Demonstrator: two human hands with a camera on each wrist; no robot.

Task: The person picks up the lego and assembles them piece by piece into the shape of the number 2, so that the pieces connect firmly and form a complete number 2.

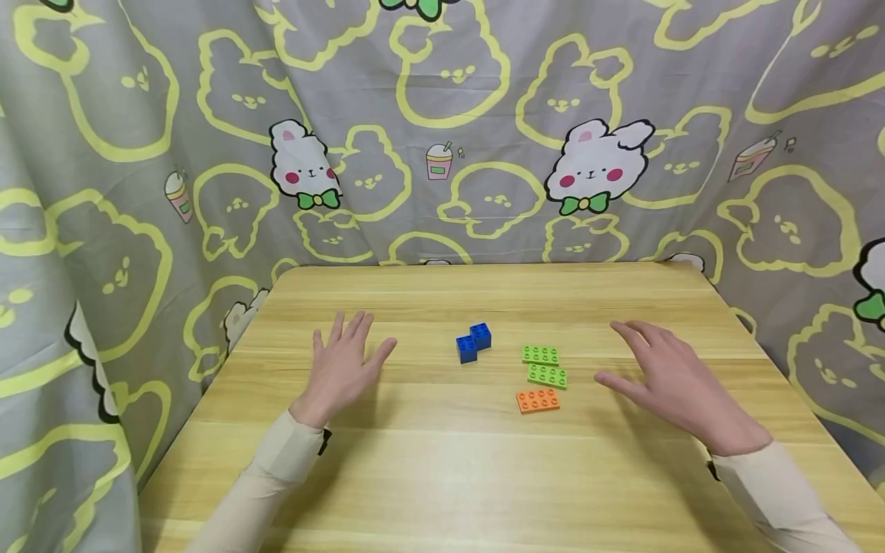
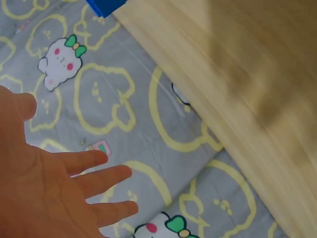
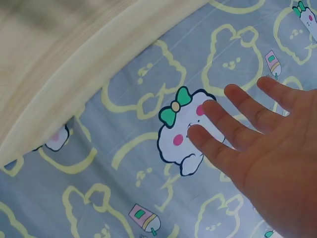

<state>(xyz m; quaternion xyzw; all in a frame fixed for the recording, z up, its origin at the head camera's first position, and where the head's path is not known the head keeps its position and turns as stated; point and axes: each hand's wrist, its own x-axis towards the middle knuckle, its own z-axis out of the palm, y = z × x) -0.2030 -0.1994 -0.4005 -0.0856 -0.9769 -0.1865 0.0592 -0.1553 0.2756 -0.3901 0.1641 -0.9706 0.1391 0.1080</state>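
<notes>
Left hand (image 1: 343, 367): fingers spread, holding nothing, at 9 o'clock of the blue bricks (image 1: 474, 342).
Right hand (image 1: 667, 375): fingers spread, empty, at 3 o'clock of the green plates (image 1: 545, 365).
Orange plate (image 1: 538, 400): just beside the plates, at 6 o'clock.
Risk: a broad sweep could scatter these loose pieces across the table (image 1: 442, 476).

home play corner | wooden table (image 1: 442, 476) | cartoon-bunny curtain (image 1: 442, 130) backdrop | toy building bricks (image 1: 474, 342)

No readable text, labels, numbers or signs appear anywhere.
</notes>
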